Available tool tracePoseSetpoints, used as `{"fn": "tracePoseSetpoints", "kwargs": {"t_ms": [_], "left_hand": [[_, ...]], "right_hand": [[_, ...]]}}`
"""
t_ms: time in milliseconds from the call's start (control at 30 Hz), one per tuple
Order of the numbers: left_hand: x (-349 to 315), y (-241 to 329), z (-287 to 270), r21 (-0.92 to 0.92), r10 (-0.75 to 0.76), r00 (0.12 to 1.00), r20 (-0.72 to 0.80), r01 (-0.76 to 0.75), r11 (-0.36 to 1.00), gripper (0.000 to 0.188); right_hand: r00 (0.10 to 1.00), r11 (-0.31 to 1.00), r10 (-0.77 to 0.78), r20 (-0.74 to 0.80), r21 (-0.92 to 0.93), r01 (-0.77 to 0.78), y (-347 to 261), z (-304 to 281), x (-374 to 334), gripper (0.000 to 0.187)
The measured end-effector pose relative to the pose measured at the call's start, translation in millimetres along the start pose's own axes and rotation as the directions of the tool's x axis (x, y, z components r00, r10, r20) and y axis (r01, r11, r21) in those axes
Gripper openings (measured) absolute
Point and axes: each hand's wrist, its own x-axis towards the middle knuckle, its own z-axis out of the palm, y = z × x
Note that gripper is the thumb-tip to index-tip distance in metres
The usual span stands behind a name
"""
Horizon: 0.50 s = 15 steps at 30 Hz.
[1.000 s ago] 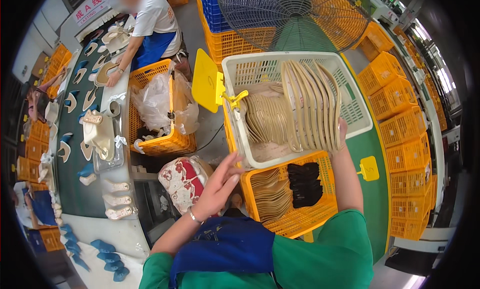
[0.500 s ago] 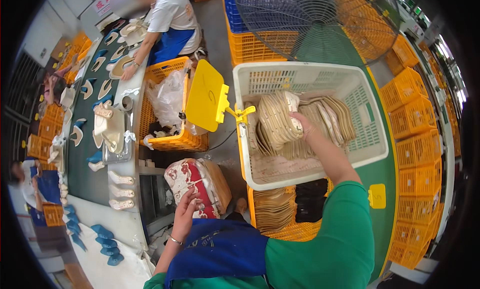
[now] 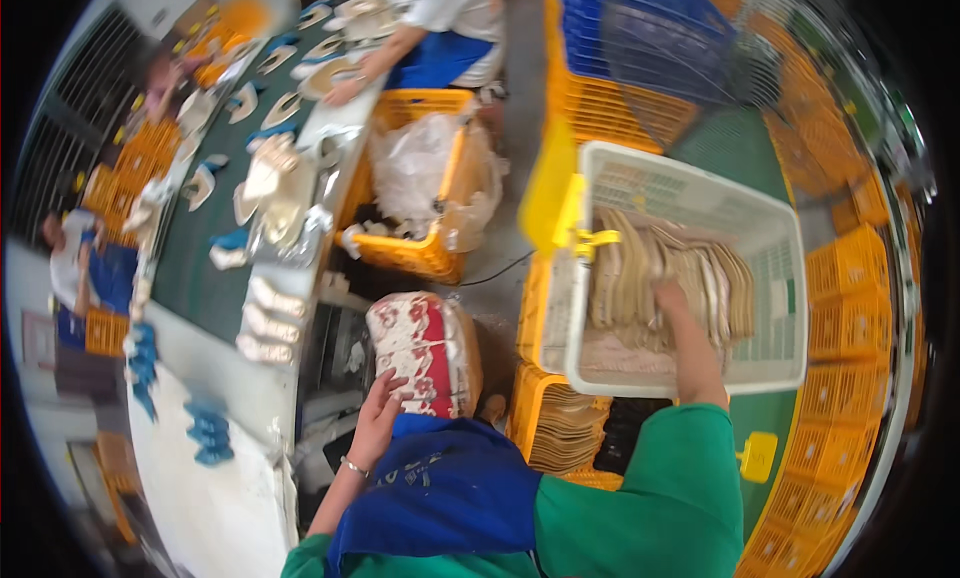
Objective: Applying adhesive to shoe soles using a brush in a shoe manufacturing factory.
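Observation:
A pale plastic crate (image 3: 690,383) in front of me to the right holds rows of beige insoles (image 3: 625,278) standing on edge. My right hand (image 3: 672,298) reaches down among them, touching the row near its middle. Its fingers are hidden between the insoles and blurred, so its grip does not show. My left hand (image 3: 378,408) hovers in front of my blue apron (image 3: 450,488), fingers apart and nothing in them. Beside it is a red-and-white patterned cushion (image 3: 410,348).
Under the pale crate, a yellow crate (image 3: 525,403) contains more insoles and black pieces. Left stands a workbench (image 3: 270,403) with shoe parts and a green belt (image 3: 215,288). A co-worker (image 3: 450,28) sits beyond a yellow crate (image 3: 420,253) of plastic bags. A large fan (image 3: 670,68) stands ahead.
The bunch of insoles my right hand had raised is back down in the row, and the hand sits lower among them. My view has shifted left. My left hand stays open.

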Motion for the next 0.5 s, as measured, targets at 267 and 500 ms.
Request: {"fn": "tracePoseSetpoints", "kwargs": {"t_ms": [267, 500], "left_hand": [[-41.8, -41.9, -106.7, -0.063, -0.04, 0.967, -0.251, 0.025, 0.998, 0.049], [-84.1, -161.6, -252.0, -0.067, -0.03, 0.945, -0.327, 0.009, 0.998, 0.045]], "right_hand": [[0.896, 0.89, -0.379, -0.229, 0.174, 0.421, -29.1, -88.9, -55.5, 0.049], [0.663, 0.772, -0.218, -0.716, 0.289, 0.566, -136.1, -56.7, -306.3, 0.043]]}}
